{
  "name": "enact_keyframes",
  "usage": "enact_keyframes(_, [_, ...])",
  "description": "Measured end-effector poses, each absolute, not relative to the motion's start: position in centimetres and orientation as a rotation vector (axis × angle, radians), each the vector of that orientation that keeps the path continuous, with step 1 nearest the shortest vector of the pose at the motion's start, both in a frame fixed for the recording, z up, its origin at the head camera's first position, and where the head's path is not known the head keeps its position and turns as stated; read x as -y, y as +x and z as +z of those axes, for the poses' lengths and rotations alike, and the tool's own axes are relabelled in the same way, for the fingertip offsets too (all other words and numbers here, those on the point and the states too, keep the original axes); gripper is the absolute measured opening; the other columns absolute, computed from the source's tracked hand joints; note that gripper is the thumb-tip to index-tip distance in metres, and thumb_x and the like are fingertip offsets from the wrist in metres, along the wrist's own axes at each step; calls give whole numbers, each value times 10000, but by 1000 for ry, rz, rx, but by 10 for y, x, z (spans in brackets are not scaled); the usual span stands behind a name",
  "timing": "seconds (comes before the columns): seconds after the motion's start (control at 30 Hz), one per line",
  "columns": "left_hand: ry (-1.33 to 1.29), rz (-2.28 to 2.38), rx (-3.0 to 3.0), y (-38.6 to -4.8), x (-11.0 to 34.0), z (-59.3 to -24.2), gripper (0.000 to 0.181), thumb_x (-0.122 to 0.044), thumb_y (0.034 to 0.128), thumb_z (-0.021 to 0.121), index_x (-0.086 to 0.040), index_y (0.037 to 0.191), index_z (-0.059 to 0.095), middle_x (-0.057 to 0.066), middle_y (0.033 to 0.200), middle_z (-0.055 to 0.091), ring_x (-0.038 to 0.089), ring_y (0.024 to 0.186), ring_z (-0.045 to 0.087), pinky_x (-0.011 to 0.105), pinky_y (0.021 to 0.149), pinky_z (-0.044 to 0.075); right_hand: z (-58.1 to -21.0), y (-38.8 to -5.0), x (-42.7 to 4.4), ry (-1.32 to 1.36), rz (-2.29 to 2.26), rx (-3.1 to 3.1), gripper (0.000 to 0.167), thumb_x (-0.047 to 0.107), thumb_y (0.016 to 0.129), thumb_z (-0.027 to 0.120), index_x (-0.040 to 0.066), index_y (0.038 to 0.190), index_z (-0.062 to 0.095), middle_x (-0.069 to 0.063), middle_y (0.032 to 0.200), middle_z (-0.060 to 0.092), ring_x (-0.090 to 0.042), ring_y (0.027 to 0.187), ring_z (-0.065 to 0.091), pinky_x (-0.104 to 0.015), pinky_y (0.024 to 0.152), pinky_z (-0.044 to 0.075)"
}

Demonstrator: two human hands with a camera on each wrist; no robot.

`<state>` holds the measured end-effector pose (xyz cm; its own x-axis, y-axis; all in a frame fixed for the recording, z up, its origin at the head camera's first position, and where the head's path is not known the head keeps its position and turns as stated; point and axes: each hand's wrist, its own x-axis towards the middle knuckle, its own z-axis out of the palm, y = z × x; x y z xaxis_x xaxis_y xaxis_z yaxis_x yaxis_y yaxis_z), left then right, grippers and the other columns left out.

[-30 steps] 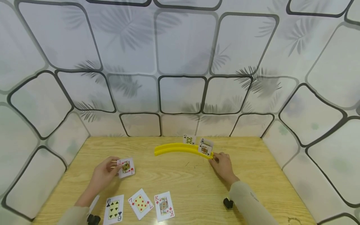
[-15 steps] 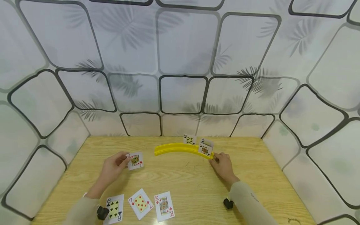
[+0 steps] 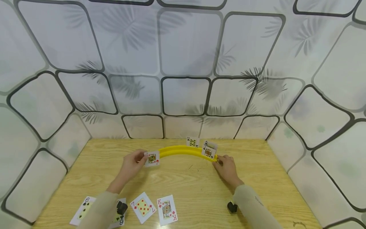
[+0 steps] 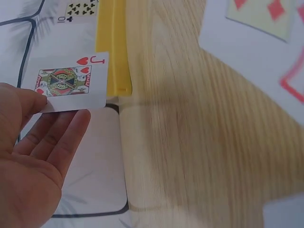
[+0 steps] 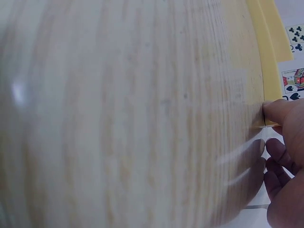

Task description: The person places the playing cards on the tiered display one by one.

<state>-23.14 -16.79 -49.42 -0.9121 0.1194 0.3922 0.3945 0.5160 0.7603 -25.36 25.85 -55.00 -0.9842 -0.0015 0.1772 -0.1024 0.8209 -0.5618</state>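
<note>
My left hand [image 3: 132, 167] pinches a jack of hearts [image 3: 152, 159] by its left side, thumb on the face. The card is held up at the left end of a curved yellow card holder [image 3: 178, 149], overlapping that end in the head view; whether they touch I cannot tell. Standing in the holder are a ten of clubs [image 3: 193, 142] near the middle and, farther right, a jack of spades [image 3: 209, 152] in front of an ace [image 3: 211, 145], mostly hidden. At the holder's right end, my right hand [image 3: 227, 169] grips it between thumb and fingers.
Face up near the table's front lie a seven of diamonds [image 3: 143, 207] and a king of diamonds [image 3: 167, 210]. A black six [image 3: 81, 211] and a six of clubs [image 3: 119, 219] are partly covered by my left sleeve. A patterned cloth wall [image 3: 183, 95] encloses the table.
My left hand has carried the jack of hearts rightward and slightly away from me, up to the holder's left end. The right hand and the holder have stayed still.
</note>
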Motion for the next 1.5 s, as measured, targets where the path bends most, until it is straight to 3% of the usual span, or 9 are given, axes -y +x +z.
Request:
enact_keyframes(0.47, [-440,-1446,2488,-254,125,-497,151,-43,983,732,-15,1131,734,164,1022,788,305,933,771,346,799,655,-549,-252,-257,84,902,2830,485,224,971,770,-52,1357,668,-122,990,640,-266,920,485,-352,774,415])
enact_keyframes(0.87, [-488,-1455,2454,-269,94,-497,121,-30,971,740,-1,1088,740,165,991,790,310,910,774,382,799,660,-550,-252,-259,88,895,2831,489,225,974,767,-61,1357,664,-120,991,644,-263,923,485,-348,780,414])
enact_keyframes(1.5, [-542,-1508,2425,-289,51,-494,172,-45,984,722,8,1147,743,154,992,783,309,923,756,460,875,646,-552,-255,-259,108,892,2825,494,222,975,765,-75,1355,658,-130,1009,653,-271,930,496,-349,781,418])
